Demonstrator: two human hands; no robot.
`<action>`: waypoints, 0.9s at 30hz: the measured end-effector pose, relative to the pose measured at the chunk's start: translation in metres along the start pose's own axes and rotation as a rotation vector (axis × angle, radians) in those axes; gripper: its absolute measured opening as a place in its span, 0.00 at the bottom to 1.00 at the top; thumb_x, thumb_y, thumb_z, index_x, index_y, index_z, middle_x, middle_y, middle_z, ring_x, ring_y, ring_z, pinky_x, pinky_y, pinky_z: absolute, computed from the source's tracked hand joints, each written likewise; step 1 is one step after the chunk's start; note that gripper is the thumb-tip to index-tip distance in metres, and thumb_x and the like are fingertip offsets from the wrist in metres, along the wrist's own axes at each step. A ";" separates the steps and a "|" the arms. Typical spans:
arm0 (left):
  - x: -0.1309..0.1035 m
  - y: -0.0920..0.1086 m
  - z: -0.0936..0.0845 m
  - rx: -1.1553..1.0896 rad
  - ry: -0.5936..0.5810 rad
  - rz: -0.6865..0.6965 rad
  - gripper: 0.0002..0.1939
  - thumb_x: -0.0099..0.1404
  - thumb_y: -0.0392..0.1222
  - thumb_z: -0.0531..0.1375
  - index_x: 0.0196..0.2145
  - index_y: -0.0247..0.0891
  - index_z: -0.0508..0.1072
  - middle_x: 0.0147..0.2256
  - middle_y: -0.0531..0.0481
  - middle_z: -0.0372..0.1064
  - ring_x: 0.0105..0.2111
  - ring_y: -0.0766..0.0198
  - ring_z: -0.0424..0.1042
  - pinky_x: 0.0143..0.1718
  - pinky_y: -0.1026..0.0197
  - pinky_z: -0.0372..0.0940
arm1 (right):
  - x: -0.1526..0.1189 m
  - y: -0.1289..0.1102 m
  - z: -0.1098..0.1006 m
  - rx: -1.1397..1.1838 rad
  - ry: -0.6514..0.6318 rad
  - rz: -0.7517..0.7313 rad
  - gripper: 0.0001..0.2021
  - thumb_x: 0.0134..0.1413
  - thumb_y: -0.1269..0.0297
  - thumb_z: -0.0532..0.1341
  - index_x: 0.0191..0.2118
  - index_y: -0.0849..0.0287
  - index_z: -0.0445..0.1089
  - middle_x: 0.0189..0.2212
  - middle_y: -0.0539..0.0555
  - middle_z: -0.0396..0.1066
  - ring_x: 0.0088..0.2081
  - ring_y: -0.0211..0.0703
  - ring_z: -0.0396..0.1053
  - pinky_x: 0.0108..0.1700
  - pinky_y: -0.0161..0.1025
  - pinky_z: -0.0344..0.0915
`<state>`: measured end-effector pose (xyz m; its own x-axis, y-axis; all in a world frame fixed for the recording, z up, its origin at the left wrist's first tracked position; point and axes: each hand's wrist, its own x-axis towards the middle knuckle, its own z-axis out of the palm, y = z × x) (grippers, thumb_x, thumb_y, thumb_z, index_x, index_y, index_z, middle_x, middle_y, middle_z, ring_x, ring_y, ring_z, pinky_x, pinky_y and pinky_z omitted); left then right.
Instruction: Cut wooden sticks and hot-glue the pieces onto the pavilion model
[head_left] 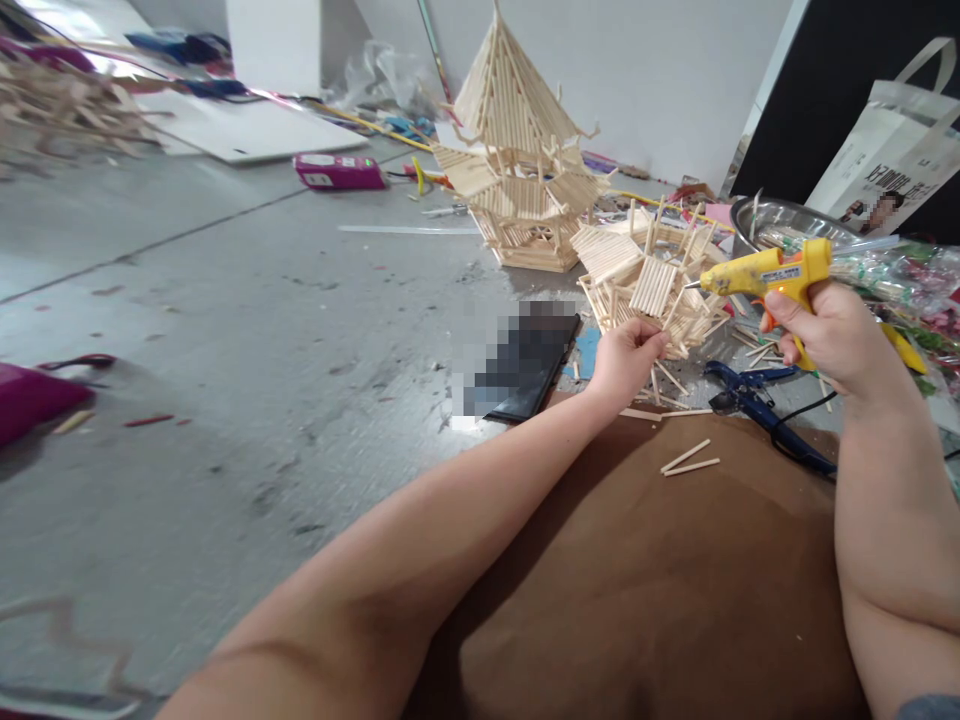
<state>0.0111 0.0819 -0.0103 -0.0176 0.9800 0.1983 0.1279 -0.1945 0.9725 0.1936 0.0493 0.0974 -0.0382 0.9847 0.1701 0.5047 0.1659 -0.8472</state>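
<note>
My right hand (pixel 832 325) is wrapped around the grip of a yellow hot glue gun (pixel 765 268), whose nozzle points left toward a small, partly built stick model (pixel 652 285). At the front of that model, the fingers of my left hand (pixel 628 358) are closed in a pinch on a thin wooden stick (pixel 670 322), mostly hidden by the fingertips. Slatted roof panels and upright sticks show on the model. Behind it stands a taller stick pagoda (pixel 517 150) with a pointed roof. Two loose sticks (pixel 690 462) rest on the brown cloth (pixel 675 560) over my lap.
A dark phone (pixel 536 365) lies left of my left hand. Blue-handled cutters (pixel 765 405) lie below the glue gun. A metal bowl (pixel 787 215) and a white bag (pixel 885 150) stand at the right. A purple box (pixel 339 171) sits on the grey floor (pixel 262 350).
</note>
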 end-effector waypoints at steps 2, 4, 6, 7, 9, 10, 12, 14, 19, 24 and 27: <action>0.000 0.001 0.000 -0.003 0.003 -0.002 0.11 0.53 0.44 0.56 0.19 0.35 0.64 0.17 0.55 0.63 0.17 0.74 0.55 0.18 0.69 0.50 | 0.000 0.001 0.000 -0.013 -0.014 0.000 0.11 0.48 0.54 0.58 0.31 0.56 0.63 0.23 0.49 0.63 0.14 0.29 0.55 0.16 0.33 0.53; -0.001 0.001 0.000 -0.012 0.003 -0.001 0.11 0.53 0.44 0.56 0.19 0.35 0.64 0.17 0.55 0.63 0.17 0.74 0.55 0.18 0.69 0.50 | -0.001 0.001 -0.001 -0.033 -0.020 -0.007 0.11 0.48 0.53 0.58 0.31 0.56 0.62 0.23 0.49 0.64 0.15 0.29 0.55 0.16 0.33 0.54; -0.001 0.001 0.000 -0.020 0.000 0.001 0.10 0.53 0.44 0.56 0.20 0.35 0.64 0.17 0.55 0.63 0.17 0.74 0.55 0.19 0.69 0.50 | -0.001 0.001 -0.002 -0.068 -0.023 -0.006 0.12 0.49 0.53 0.57 0.31 0.57 0.62 0.23 0.49 0.64 0.15 0.28 0.55 0.16 0.32 0.54; -0.001 0.001 0.001 -0.025 -0.002 0.002 0.10 0.53 0.44 0.56 0.20 0.35 0.64 0.17 0.55 0.63 0.17 0.74 0.55 0.19 0.69 0.51 | -0.002 0.000 -0.002 -0.094 -0.022 0.000 0.12 0.49 0.53 0.57 0.32 0.57 0.62 0.24 0.49 0.64 0.15 0.28 0.55 0.16 0.32 0.54; -0.001 0.001 0.001 -0.037 -0.004 0.002 0.11 0.53 0.44 0.56 0.20 0.35 0.64 0.17 0.55 0.63 0.17 0.74 0.55 0.19 0.69 0.51 | -0.002 0.000 -0.003 -0.150 -0.015 0.015 0.13 0.49 0.52 0.57 0.32 0.58 0.63 0.24 0.49 0.64 0.15 0.28 0.55 0.17 0.33 0.55; -0.001 0.002 0.001 -0.046 -0.005 0.002 0.11 0.53 0.44 0.56 0.20 0.35 0.64 0.17 0.55 0.63 0.17 0.74 0.56 0.19 0.69 0.51 | -0.002 -0.001 -0.004 -0.174 -0.009 0.021 0.13 0.49 0.52 0.57 0.33 0.58 0.63 0.24 0.50 0.64 0.15 0.28 0.55 0.17 0.33 0.55; -0.002 0.002 0.001 -0.072 -0.010 0.007 0.11 0.54 0.44 0.57 0.20 0.35 0.63 0.18 0.55 0.63 0.17 0.74 0.56 0.19 0.69 0.52 | -0.003 -0.001 -0.005 -0.198 0.000 0.029 0.13 0.49 0.52 0.57 0.33 0.57 0.63 0.24 0.50 0.64 0.15 0.29 0.56 0.18 0.33 0.56; -0.003 0.004 0.001 -0.106 -0.017 0.011 0.10 0.54 0.43 0.57 0.20 0.35 0.63 0.17 0.56 0.63 0.18 0.74 0.57 0.20 0.69 0.53 | -0.003 -0.002 -0.006 -0.194 0.006 0.028 0.14 0.49 0.51 0.57 0.33 0.57 0.63 0.24 0.50 0.65 0.15 0.29 0.56 0.18 0.33 0.55; -0.009 0.015 0.000 -0.201 0.003 0.027 0.09 0.54 0.42 0.57 0.22 0.36 0.63 0.17 0.57 0.62 0.18 0.74 0.59 0.20 0.69 0.54 | -0.005 -0.004 -0.009 -0.132 0.035 -0.013 0.13 0.49 0.51 0.57 0.31 0.57 0.64 0.24 0.50 0.65 0.15 0.29 0.55 0.17 0.32 0.54; -0.013 0.022 0.000 -0.279 0.087 0.007 0.09 0.53 0.43 0.58 0.22 0.36 0.64 0.17 0.57 0.61 0.17 0.74 0.59 0.19 0.69 0.54 | -0.004 -0.003 -0.003 -0.106 0.007 -0.030 0.13 0.49 0.52 0.57 0.32 0.57 0.63 0.24 0.49 0.65 0.15 0.29 0.55 0.17 0.32 0.55; -0.013 0.020 0.002 -0.333 0.115 -0.046 0.10 0.52 0.43 0.59 0.22 0.36 0.64 0.16 0.57 0.60 0.15 0.76 0.57 0.16 0.69 0.51 | -0.002 -0.001 0.003 -0.156 -0.029 -0.029 0.12 0.49 0.52 0.57 0.32 0.56 0.63 0.24 0.49 0.65 0.15 0.29 0.56 0.17 0.32 0.55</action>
<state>0.0163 0.0651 0.0065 -0.1300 0.9805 0.1472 -0.2058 -0.1720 0.9634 0.1902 0.0474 0.0963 -0.0783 0.9811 0.1769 0.6308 0.1862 -0.7533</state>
